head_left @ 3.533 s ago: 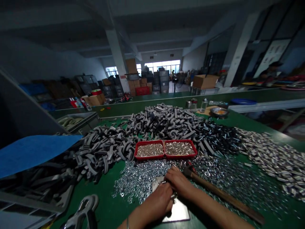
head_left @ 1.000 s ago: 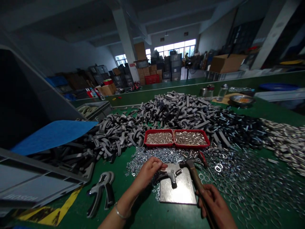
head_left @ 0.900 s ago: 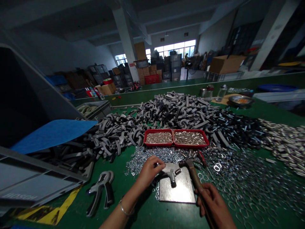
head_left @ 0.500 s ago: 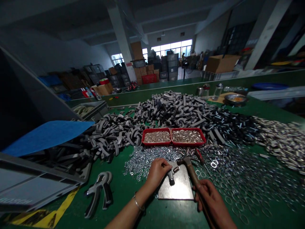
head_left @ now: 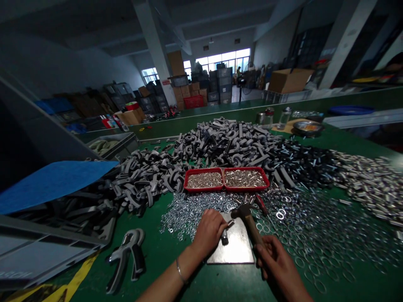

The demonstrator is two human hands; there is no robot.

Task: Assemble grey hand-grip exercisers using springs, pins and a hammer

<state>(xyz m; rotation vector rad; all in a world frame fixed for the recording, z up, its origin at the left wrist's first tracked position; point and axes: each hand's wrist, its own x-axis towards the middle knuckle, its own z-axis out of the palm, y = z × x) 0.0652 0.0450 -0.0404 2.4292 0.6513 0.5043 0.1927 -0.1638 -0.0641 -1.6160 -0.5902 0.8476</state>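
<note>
My right hand (head_left: 277,262) is wrapped round the wooden handle of a hammer (head_left: 252,228), its dark head resting over the upper right of a flat metal plate (head_left: 234,251). My left hand (head_left: 209,228) is over the plate's left edge, fingertips pinched at the near end of a small metal cylinder (head_left: 231,223). Just below those fingers is a short metal piece with a black end (head_left: 224,240), its upper part hidden by the hand. Beyond the plate, two red trays (head_left: 204,191) hold many tiny metal pins.
Small washers (head_left: 182,216) spread left of the plate, larger rings (head_left: 302,247) right. Behind are heaps of grey handle parts (head_left: 220,142) and metal cylinders (head_left: 371,180). A plier-like clamp tool (head_left: 127,256) lies left, near a grey crate (head_left: 56,247). A red-handled tool (head_left: 261,204) lies behind the hammer.
My left hand has shifted slightly forward over the black-ended piece, its fingertips now at the small cylinder. The right hand keeps its hold on the hammer, whose head has turned a little. The view has shifted slightly.
</note>
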